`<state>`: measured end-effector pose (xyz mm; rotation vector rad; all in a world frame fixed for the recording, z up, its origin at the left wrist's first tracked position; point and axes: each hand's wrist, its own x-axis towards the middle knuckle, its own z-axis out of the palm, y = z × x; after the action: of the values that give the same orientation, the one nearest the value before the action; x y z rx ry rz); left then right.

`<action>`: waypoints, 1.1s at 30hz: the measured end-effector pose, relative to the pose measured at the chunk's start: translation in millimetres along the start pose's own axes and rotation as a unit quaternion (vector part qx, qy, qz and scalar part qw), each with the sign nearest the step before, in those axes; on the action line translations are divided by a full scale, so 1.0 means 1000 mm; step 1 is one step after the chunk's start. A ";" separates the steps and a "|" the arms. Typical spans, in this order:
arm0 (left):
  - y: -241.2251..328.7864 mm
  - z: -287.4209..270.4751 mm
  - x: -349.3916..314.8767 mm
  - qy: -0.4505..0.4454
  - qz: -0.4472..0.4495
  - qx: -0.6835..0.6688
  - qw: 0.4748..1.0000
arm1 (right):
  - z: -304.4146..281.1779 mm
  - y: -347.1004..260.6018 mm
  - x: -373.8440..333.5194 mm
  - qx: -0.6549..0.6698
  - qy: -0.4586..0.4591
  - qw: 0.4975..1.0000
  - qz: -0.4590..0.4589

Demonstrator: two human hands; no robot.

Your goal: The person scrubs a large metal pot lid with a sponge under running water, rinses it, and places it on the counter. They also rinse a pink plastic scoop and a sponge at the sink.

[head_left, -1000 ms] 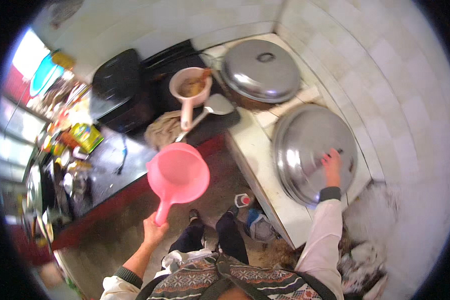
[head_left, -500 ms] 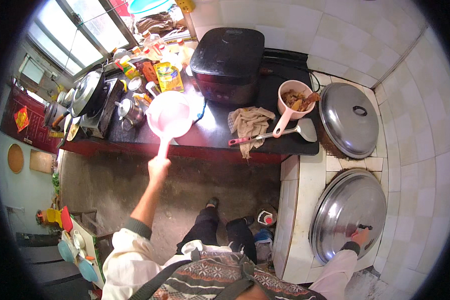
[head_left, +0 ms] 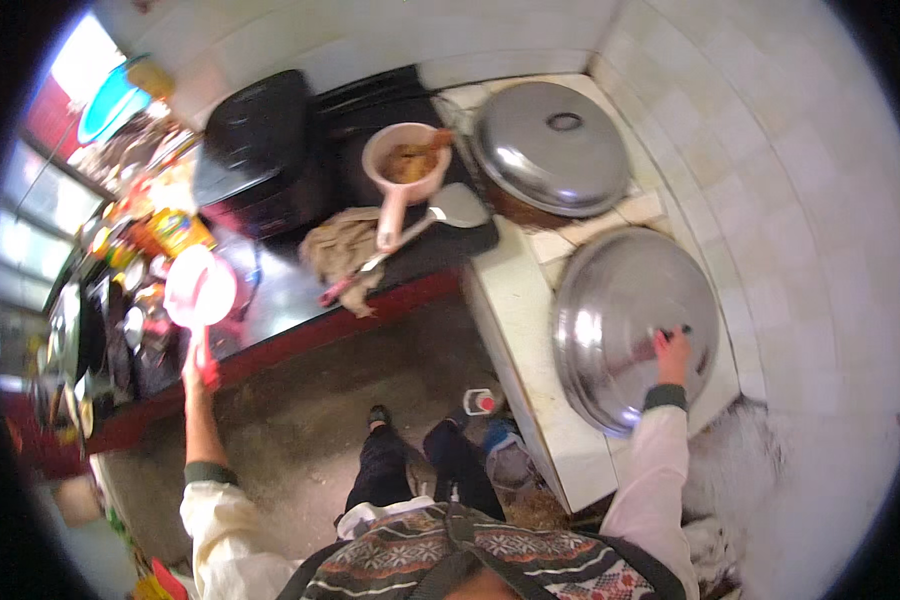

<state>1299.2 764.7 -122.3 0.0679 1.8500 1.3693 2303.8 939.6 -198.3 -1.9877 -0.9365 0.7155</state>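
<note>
My left hand (head_left: 201, 372) is closed round the handle of a pink dipper (head_left: 195, 287), holding it out over the counter's front edge at the left. Glare washes out the bowl, so what it may contain cannot be made out. On the right, my right hand (head_left: 673, 352) grips the dark knob of a large round metal lid (head_left: 610, 335). That lid covers the near cooking place on the tiled stove; whether it is raised at all does not show.
A second metal lid (head_left: 535, 165) covers the far cooking place. On the dark counter are a pink dipper with food (head_left: 407, 165), a spatula (head_left: 460, 205), a cloth (head_left: 338, 248) and a black cooker (head_left: 255, 145). A bottle (head_left: 480, 402) stands on the floor beside the stove.
The view has swung to the right, so the counter sits further left. My left hand still holds the dipper out; my right hand stays on the near lid's knob.
</note>
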 end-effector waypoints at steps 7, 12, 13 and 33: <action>0.004 0.035 -0.070 0.404 0.376 0.444 0.706 | 0.004 -0.034 -0.025 0.348 0.077 0.905 0.233; -0.015 0.142 -0.126 0.120 0.587 0.460 0.656 | 0.017 -0.041 -0.038 0.269 0.109 0.932 0.216; -0.020 0.167 -0.129 0.074 0.571 0.456 0.679 | 0.016 -0.036 -0.034 0.271 0.113 0.931 0.217; -0.034 0.346 -0.089 -0.219 0.491 0.489 0.687 | 0.183 -0.140 -0.201 0.158 -0.061 0.983 -0.066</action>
<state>1589.2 976.6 -126.4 1.9916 1.9041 0.5960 2004.1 910.0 -144.0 -1.6036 -0.9519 0.8608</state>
